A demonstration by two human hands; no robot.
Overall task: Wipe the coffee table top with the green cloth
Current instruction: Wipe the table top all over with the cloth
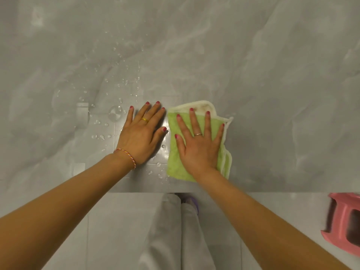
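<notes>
The right hand (198, 145) lies flat, palm down, on the green cloth (175, 162), fingers spread wide and straight, pressing the cloth to the table (272, 75) rather than gripping it; nothing is closed in the hand. A ring (198, 134) sits on one of its fingers. The cloth is folded into a rough rectangle with a pale cream border, and its layered edges show just beyond the little-finger side of the hand; a cream, slightly stained flap lies under the fingertips at the far end. The near end of the cloth pokes out below the wrist, close to the table's near edge. The left hand (142, 133) rests flat on the bare table just beside the cloth, fingers straight and close together, thumb out toward the cloth and almost touching its edge; it holds nothing. It wears a gold ring (144, 120), and a braided bracelet (126, 157) circles the wrist. Water drops (118, 82) are scattered over the grey marbled top beyond and to the outer side of the left hand, with a few more between the two hands near the left wrist. Past the right hand the top looks dry. Below the table edge, between the forearms, light trousers (165, 230) show, and a pink stool (342, 221) stands on the floor outside the right forearm.
</notes>
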